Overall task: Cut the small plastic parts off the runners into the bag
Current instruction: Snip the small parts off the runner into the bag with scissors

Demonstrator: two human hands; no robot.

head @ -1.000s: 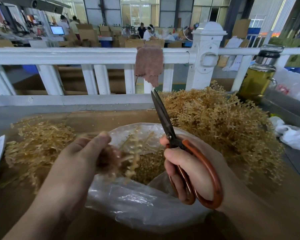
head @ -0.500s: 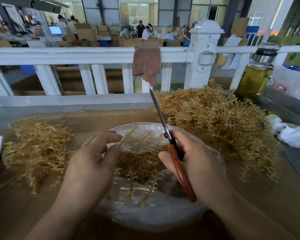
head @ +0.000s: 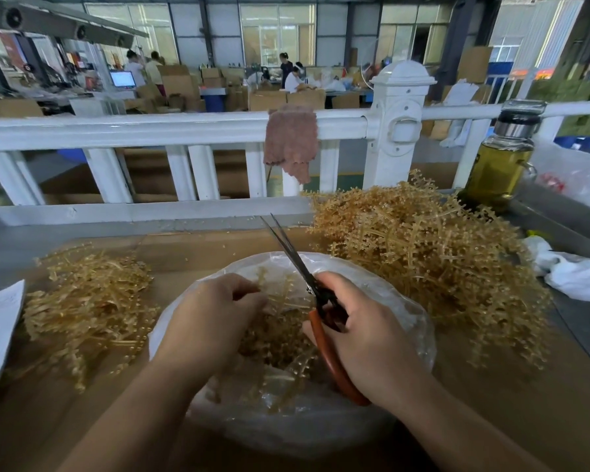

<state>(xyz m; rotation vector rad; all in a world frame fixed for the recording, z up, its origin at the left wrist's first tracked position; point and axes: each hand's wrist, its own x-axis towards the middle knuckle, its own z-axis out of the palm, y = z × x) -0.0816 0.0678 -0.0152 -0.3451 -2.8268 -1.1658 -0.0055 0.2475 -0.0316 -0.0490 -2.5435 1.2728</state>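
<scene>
While the left hand [head: 215, 315] pinches a runner [head: 285, 289] over the open bag [head: 402, 301] and the right hand [head: 365, 332] grips the slightly parted scissors [head: 292, 255], advise: hold each part above the bag's mouth and snip close to its stem.

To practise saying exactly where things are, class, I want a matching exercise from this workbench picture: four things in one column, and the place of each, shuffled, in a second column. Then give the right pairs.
Things
1. scissors
2. pink cloth
3. glass bottle of yellow liquid
4. clear plastic bag

Places
A. draped over the white railing
B. lying open in the middle of the workbench
C. gripped in the right hand
D. standing at the far right, by the railing

Pairs: 1-C, 2-A, 3-D, 4-B
</scene>
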